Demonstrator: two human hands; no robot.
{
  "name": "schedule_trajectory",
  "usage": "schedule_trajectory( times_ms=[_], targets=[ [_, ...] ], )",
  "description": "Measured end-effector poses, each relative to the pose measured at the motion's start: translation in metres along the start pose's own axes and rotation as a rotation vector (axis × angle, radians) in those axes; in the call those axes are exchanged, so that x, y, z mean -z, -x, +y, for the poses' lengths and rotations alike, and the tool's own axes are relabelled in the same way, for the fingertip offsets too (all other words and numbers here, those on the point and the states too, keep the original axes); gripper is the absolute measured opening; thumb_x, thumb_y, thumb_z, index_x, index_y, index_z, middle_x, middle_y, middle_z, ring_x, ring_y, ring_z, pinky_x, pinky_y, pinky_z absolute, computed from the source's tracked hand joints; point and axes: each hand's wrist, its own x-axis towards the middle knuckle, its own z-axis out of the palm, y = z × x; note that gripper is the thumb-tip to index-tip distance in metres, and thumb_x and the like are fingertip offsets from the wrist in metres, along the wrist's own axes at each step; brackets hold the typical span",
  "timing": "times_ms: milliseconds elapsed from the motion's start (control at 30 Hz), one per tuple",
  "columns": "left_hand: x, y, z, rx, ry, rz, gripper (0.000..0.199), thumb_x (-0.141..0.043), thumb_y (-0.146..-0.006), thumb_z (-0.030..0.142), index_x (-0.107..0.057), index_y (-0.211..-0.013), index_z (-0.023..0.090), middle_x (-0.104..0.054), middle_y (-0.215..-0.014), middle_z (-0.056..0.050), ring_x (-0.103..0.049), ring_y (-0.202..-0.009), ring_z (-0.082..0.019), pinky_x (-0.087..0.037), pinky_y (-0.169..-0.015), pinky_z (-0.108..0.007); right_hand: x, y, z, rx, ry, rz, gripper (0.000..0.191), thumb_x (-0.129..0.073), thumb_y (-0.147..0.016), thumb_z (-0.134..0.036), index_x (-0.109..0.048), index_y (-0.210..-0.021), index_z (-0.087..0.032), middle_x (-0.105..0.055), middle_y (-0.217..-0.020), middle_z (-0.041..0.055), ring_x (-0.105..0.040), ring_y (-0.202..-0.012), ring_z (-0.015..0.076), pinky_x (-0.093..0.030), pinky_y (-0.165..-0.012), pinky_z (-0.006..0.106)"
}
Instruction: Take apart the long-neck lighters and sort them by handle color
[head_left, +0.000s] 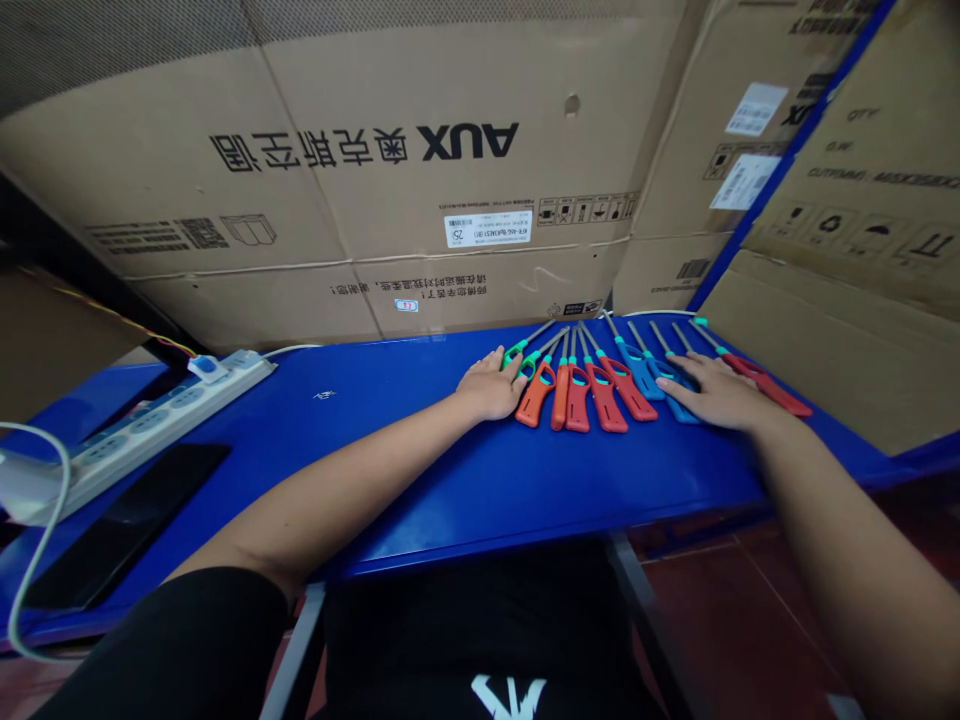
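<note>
Several long-nosed lighters lie side by side on the blue table (450, 480), their metal tips toward the cardboard. My left hand (493, 386) rests with fingers spread over the green lighters (529, 365) at the row's left end. Beside it are an orange lighter (534, 398) and several red ones, one being a red lighter (606, 402). My right hand (716, 390) lies flat with fingers apart, partly covering the blue lighters (679, 385). Another red lighter (772, 385) sticks out beyond it at the far right.
Large cardboard sheets (300, 220) stand behind the table and at its right side. On the left are a white power strip (150, 430) with plugs, a black phone-like slab (131, 525) and a white cable (45, 560).
</note>
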Motion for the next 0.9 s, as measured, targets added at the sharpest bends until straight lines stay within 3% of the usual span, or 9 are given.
schedule_trajectory(
  times_ms=[67,133,200,300,367,500,633,800,900],
  targets=[
    [-0.005,0.0,0.008,-0.013,-0.011,0.019,0.068,-0.018,-0.103,0.051,-0.019,-0.163,0.02,-0.007,-0.171,-0.009,-0.009,-0.158,-0.029,-0.016,-0.128,-0.046,0.012,0.002,-0.02,0.0,-0.036,0.067,0.079,-0.037,-0.089,-0.075,-0.052,-0.148,-0.025,-0.04,-0.161,0.0119,-0.032,-0.149,0.0447,-0.029,-0.116,0.071],
    [-0.009,0.0,0.017,-0.018,-0.022,0.032,0.068,-0.018,-0.103,0.05,-0.019,-0.163,0.019,-0.007,-0.171,-0.009,-0.01,-0.158,-0.029,-0.015,-0.128,-0.046,0.021,0.006,-0.05,0.156,-0.131,0.121,0.07,-0.034,-0.094,-0.068,-0.054,-0.146,-0.027,-0.038,-0.163,0.0077,-0.031,-0.151,0.037,-0.027,-0.122,0.059],
    [-0.013,-0.001,0.026,-0.022,-0.029,0.034,0.068,-0.016,-0.103,0.05,-0.02,-0.163,0.019,-0.008,-0.171,-0.009,-0.011,-0.158,-0.03,-0.016,-0.128,-0.046,0.025,0.012,-0.086,0.357,-0.197,0.026,0.067,-0.034,-0.096,-0.065,-0.053,-0.148,-0.026,-0.034,-0.165,0.0075,-0.029,-0.152,0.0342,-0.029,-0.123,0.055],
    [-0.013,0.001,0.031,-0.037,-0.036,0.018,0.069,-0.016,-0.103,0.052,-0.018,-0.163,0.018,-0.007,-0.171,-0.01,-0.011,-0.158,-0.029,-0.017,-0.128,-0.044,0.022,0.025,-0.134,0.56,-0.142,-0.121,0.063,-0.041,-0.095,-0.068,-0.053,-0.147,-0.036,-0.032,-0.166,0.004,-0.022,-0.154,0.0399,-0.02,-0.12,0.069],
    [-0.012,0.003,0.026,-0.037,-0.04,0.007,0.069,-0.017,-0.103,0.051,-0.018,-0.164,0.019,-0.006,-0.171,-0.01,-0.011,-0.158,-0.029,-0.017,-0.128,-0.045,0.017,0.033,-0.153,0.647,-0.136,-0.171,0.067,-0.043,-0.093,-0.071,-0.049,-0.15,-0.036,-0.036,-0.164,0.0044,-0.023,-0.154,0.038,-0.019,-0.121,0.068],
    [-0.005,0.013,0.003,-0.006,-0.054,0.001,0.068,-0.017,-0.103,0.051,-0.017,-0.163,0.02,-0.006,-0.171,-0.01,-0.01,-0.158,-0.03,-0.016,-0.128,-0.048,0.011,0.038,-0.16,0.621,-0.102,-0.196,0.067,-0.04,-0.094,-0.072,-0.056,-0.145,-0.033,-0.043,-0.16,0.0046,-0.025,-0.153,0.0363,-0.02,-0.121,0.067],
    [0.002,0.034,-0.031,-0.039,-0.064,-0.024,0.067,-0.02,-0.104,0.052,-0.018,-0.163,0.023,-0.006,-0.171,-0.009,-0.01,-0.158,-0.03,-0.016,-0.128,-0.047,0.011,0.035,-0.152,0.607,-0.104,-0.2,0.065,-0.038,-0.094,-0.072,-0.056,-0.145,-0.035,-0.039,-0.163,0.0021,-0.023,-0.154,0.0356,-0.015,-0.121,0.07],
    [0.009,0.075,-0.072,-0.165,-0.095,-0.093,0.065,-0.022,-0.105,0.052,-0.016,-0.164,0.025,0.001,-0.171,-0.01,-0.004,-0.158,-0.03,-0.013,-0.127,-0.049,0.017,0.027,-0.142,0.592,-0.101,-0.307,0.071,-0.041,-0.091,-0.075,-0.049,-0.15,-0.037,-0.027,-0.168,0.0018,-0.014,-0.156,0.0374,-0.01,-0.121,0.071],
    [0.013,0.098,-0.087,-0.235,-0.06,-0.123,0.064,-0.026,-0.105,0.052,-0.017,-0.164,0.028,0.0,-0.17,-0.007,-0.004,-0.158,-0.03,-0.013,-0.128,-0.049,0.031,0.012,-0.143,0.602,-0.058,-0.372,0.072,-0.05,-0.087,-0.075,-0.053,-0.148,-0.035,-0.038,-0.163,0.0046,-0.028,-0.152,0.0404,-0.014,-0.12,0.073]
  ],
)
